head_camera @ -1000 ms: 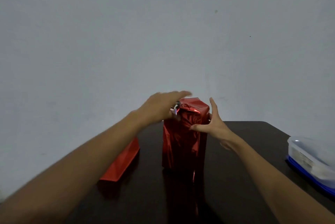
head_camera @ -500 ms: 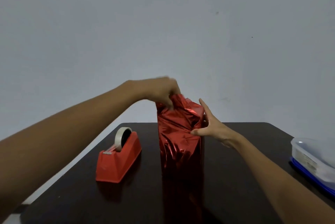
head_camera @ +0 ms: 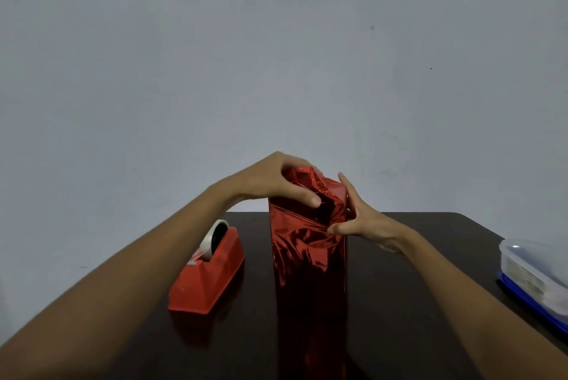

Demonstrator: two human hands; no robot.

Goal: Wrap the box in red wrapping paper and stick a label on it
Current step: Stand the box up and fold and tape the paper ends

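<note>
Lowered since half a second ago, the left hand point(head_camera: 270, 180), above the red tape dispenser point(head_camera: 209, 275) that has stayed put on the desk point(head_camera: 399, 287), now lies over the top of the box point(head_camera: 307, 272), fingers curled round the folded wrapping paper point(head_camera: 304, 177), thumb pressing it down. I see the box upright mid-desk. The right hand point(head_camera: 365, 226) still braces its right side, fingers point(head_camera: 349, 192) straight, thumb on the front. A lidded container point(head_camera: 534, 275) sits far right.

Top fold: left hand point(head_camera: 268, 178) lowered, thumb now pressing paper point(head_camera: 307, 246) down.
</note>
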